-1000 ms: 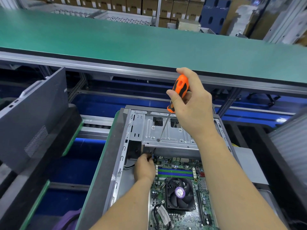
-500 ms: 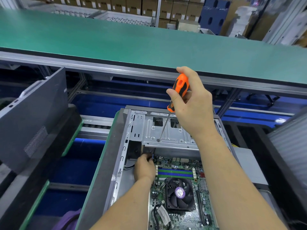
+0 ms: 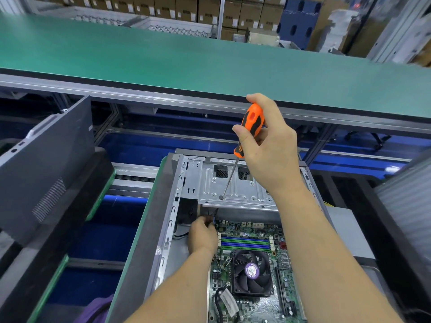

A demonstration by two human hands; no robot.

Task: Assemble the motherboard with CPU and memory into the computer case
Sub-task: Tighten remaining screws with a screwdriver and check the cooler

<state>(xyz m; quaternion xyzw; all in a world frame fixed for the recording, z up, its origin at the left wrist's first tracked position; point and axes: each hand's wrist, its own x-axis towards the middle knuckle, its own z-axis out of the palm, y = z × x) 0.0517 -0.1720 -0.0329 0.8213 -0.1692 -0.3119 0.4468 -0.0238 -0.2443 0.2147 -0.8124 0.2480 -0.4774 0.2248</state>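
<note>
An open computer case (image 3: 163, 229) lies flat below me. Inside it sits the green motherboard (image 3: 251, 306) with a black CPU fan (image 3: 251, 272) and green and blue memory slots (image 3: 245, 243). My right hand (image 3: 270, 150) grips an orange and black screwdriver (image 3: 250, 127); its shaft slants down through a hole in the silver drive cage (image 3: 235, 190). My left hand (image 3: 201, 234) is at the board's far left corner, under the cage, fingers curled around something small at a blue and black cable (image 3: 214, 216). What it pinches is hidden.
A long green bench top (image 3: 186, 59) runs across above the case. A dark grey side panel (image 3: 46, 164) leans at the left. Blue conveyor surfaces lie below. A grey box (image 3: 349, 231) sits right of the case. Cardboard boxes (image 3: 186, 10) are stacked far behind.
</note>
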